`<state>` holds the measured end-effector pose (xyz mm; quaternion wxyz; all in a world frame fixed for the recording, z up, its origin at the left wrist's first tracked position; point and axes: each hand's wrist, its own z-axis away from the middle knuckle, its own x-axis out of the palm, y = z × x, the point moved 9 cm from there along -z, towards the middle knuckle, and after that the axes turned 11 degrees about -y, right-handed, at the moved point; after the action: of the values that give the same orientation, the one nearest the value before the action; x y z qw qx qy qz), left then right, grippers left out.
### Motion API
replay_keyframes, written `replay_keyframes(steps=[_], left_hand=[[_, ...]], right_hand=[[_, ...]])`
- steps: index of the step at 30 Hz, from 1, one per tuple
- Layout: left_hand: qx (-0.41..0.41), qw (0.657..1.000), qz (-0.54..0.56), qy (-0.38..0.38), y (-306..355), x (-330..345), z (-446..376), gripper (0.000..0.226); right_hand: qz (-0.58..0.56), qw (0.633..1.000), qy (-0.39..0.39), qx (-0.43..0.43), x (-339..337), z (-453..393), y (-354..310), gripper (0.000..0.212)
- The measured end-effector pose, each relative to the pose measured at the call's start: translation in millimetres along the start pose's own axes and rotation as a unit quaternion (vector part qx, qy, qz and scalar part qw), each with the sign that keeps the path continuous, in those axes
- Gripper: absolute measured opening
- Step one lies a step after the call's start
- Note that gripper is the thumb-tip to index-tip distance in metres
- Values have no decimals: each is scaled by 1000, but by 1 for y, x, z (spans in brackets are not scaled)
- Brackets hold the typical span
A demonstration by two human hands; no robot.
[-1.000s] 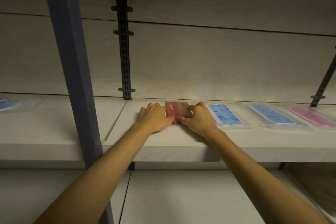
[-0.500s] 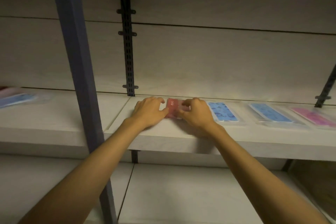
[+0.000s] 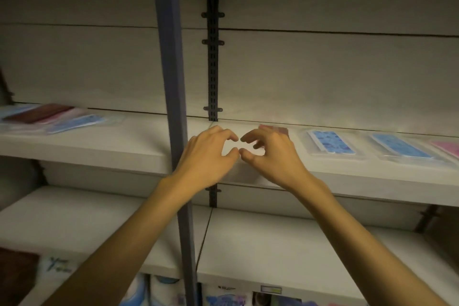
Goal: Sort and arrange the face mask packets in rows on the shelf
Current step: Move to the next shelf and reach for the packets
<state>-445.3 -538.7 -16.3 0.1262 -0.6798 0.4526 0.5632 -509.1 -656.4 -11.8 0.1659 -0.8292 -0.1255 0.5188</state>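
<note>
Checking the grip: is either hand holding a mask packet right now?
No, the left hand and right hand hover empty, fingers loosely curled.

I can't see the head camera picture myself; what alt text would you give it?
Two bare hands, the left hand and right hand, hover with loosely curled fingers, holding nothing, over a pale shelf. A red mask packet lies just behind the right hand, with two blue mask packets and a pink one in a row to its right.
</note>
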Motion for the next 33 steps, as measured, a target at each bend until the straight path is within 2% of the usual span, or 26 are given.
replay_keyframes(steps=[6,10,19,28,33], left_hand=[[11,1000,-1,28,-46,-51,62,32],[6,1000,-6,21,-109,-81,95,29],[7,1000,-5,-14,-261,-137,160,29],[-28,1000,-5,-8,-379,-185,171,31],[-88,996,-5,13,-468,-219,144,30]], right_hand=[[-1,1000,1,-15,31,6,-79,31],[14,1000,-1,-9,63,4,-132,25],[86,996,-1,16,141,-17,-236,31],[106,994,-12,32,206,-84,-309,31],[47,998,-15,40,244,-127,-327,27]])
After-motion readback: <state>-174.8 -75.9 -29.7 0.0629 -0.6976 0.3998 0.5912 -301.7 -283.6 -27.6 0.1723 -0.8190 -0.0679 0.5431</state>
